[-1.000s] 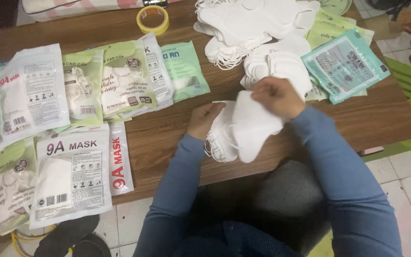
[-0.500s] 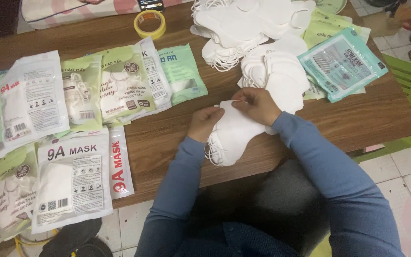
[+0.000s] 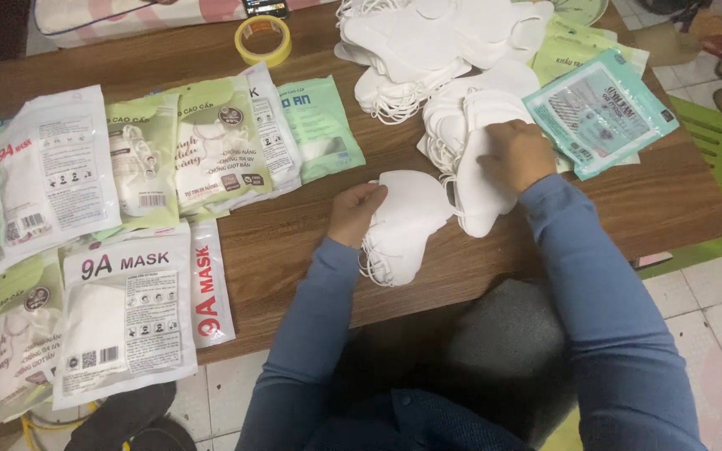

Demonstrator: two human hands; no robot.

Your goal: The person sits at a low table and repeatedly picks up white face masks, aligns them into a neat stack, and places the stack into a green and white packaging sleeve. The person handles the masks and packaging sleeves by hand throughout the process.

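Left hand (image 3: 358,210) pinches the small stack of white masks (image 3: 403,224), long axis diagonal, at table's (image 3: 294,250) near edge. Right hand (image 3: 515,155), just right of the stack, grips a single mask (image 3: 482,196).

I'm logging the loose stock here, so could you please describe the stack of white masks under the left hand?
The stack of white masks is several folded, soft, fabric-like pieces nested together, with thin white ear loops spilling out at its lower left. It lies flat on the wooden table near the front edge. The left hand grips its left side; its right edge meets the mask under the right hand.
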